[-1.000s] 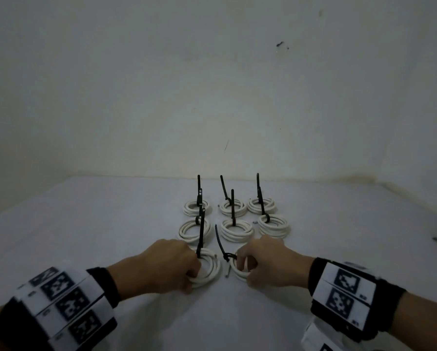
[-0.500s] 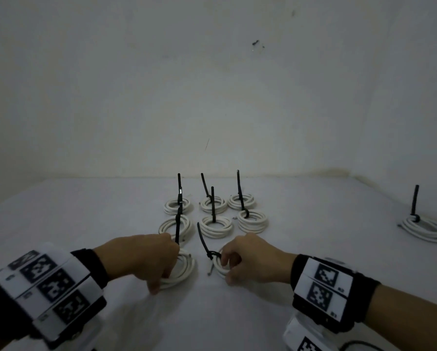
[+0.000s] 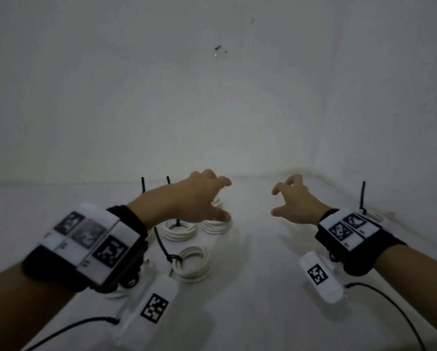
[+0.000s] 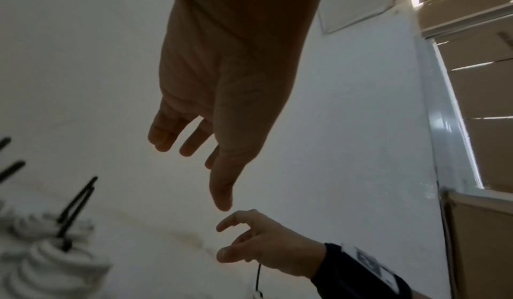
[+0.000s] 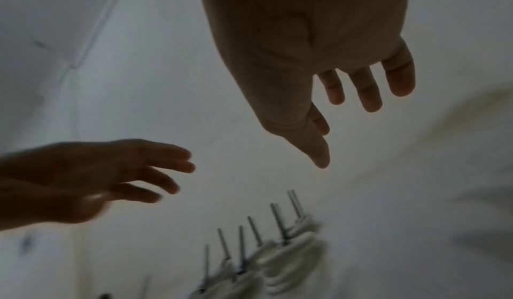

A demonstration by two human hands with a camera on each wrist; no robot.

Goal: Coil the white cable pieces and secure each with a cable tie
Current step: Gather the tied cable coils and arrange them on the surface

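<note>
Nearest us, a tied white coil (image 3: 194, 265) is lying on the white table (image 3: 263, 312), its black cable tie (image 3: 164, 247) slanting up to the left. Just beyond, we are holding our left hand (image 3: 194, 198) above more tied coils (image 3: 179, 230), fingers loosely spread and gripping nothing. Our right hand (image 3: 294, 201) is hovering apart, fingers loosely curved, empty. Far right, another coil's tie (image 3: 362, 196) is standing upright.

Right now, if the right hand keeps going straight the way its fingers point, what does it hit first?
Probably nothing close: the right hand is raised, empty, fingers spread, pointing forward-left over bare white tabletop. The way looks free up to the back wall, though depth is unclear. The coils lie further left.
</note>
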